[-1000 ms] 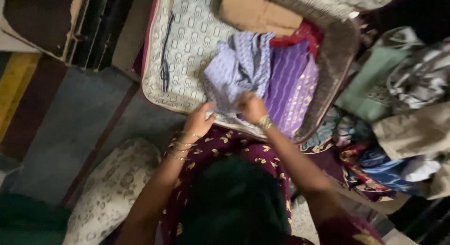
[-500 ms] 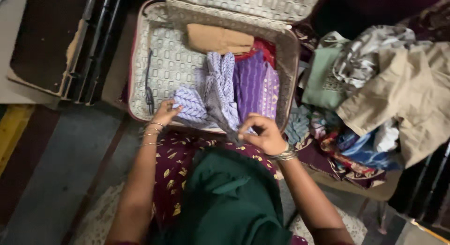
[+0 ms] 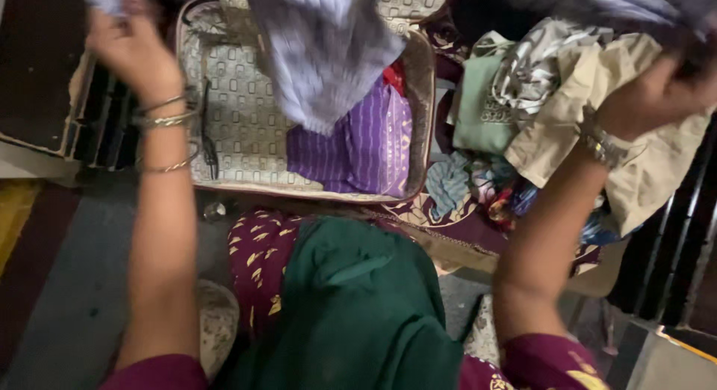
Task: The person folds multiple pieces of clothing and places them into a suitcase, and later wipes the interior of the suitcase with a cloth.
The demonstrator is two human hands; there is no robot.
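Note:
My left hand (image 3: 131, 43) is raised at the upper left, gripping one end of a pale lilac patterned cloth (image 3: 321, 54). My right hand (image 3: 657, 95) is raised at the upper right and holds the other end of the same cloth. The cloth hangs spread between them, above an open suitcase (image 3: 239, 114) with a patterned lining. A folded purple garment (image 3: 351, 147) lies in the suitcase under the cloth. Bangles circle both wrists.
A heap of mixed clothes (image 3: 523, 114) in green, beige and blue lies right of the suitcase. A black strap (image 3: 209, 136) lies on the lining. Dark metal rails (image 3: 672, 263) stand at the far right, and a dark board (image 3: 37, 61) at the far left.
Both hands have lifted the lilac cloth out of the suitcase and swung wide apart, spreading it in the air. The purple garment beneath is now uncovered.

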